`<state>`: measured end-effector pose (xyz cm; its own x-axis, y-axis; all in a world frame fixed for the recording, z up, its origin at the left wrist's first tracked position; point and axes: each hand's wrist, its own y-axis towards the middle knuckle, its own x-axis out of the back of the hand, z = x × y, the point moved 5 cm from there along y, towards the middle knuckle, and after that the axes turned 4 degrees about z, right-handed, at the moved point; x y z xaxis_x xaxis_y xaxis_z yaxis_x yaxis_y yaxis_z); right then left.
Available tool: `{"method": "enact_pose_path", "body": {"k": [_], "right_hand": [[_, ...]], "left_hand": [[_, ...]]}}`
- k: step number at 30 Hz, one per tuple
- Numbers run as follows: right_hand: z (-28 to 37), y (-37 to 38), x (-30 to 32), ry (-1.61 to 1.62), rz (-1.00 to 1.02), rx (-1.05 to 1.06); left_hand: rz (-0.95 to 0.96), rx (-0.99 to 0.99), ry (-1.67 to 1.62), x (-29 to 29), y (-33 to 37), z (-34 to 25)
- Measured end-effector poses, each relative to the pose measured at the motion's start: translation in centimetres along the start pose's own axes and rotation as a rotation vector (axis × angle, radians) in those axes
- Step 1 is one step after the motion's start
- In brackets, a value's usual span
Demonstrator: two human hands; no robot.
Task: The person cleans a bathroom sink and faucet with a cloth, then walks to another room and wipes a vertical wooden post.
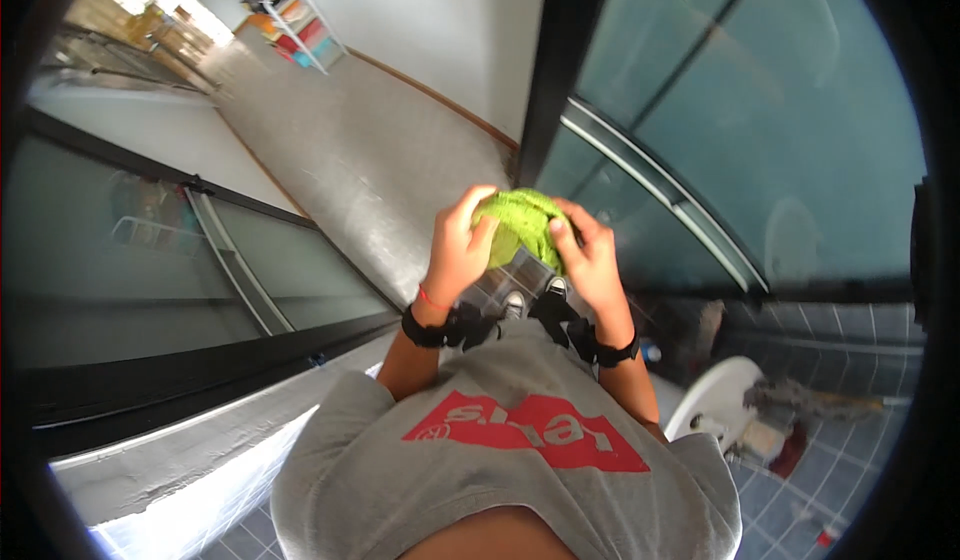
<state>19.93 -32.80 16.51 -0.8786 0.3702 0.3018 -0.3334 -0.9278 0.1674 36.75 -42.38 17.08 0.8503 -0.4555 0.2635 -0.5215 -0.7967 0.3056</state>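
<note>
A bright lime-green cloth (524,210) is bunched up between my two hands at mid-picture, in front of my chest. My left hand (463,245) grips its left side, thumb toward the front. Closed on the right side is my right hand (590,250), its thumb pressed over the folds. The cloth hangs a little below the fingers, above my shoes (514,305). Black bands circle both my wrists.
Dark-framed glass panels stand to the left (120,270) and right (740,110). A grey floor corridor (330,150) runs ahead to a white rack (300,25) with coloured items. Lower right, a white oval fixture (720,395) stands on dark tiles.
</note>
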Motion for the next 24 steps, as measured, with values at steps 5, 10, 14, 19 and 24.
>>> {"method": "enact_pose_path", "body": {"k": [5, 10, 14, 19, 24], "right_hand": [[0.2, 6.4, -7.7, -0.001, 0.156, 0.044], [-0.5, 13.5, -14.9, 0.104, 0.323, 0.030], [-0.8, 21.7, -19.9, 0.140, 0.398, 0.003], [1.2, 32.6, -26.0, 0.259, 0.436, -0.003], [2.1, 41.7, -35.1, 0.272, 0.492, -0.041]], "left_hand": [[-0.234, 0.061, 0.088, 7.2, 0.9, 3.0], [-0.362, 0.103, 0.143, 13.0, 4.1, 6.1], [-0.451, 0.131, 0.180, 17.9, 9.1, 9.5], [-0.393, 0.231, 0.249, 25.5, 18.2, 11.3], [-0.484, 0.260, 0.287, 34.9, 24.5, 14.9]]}}
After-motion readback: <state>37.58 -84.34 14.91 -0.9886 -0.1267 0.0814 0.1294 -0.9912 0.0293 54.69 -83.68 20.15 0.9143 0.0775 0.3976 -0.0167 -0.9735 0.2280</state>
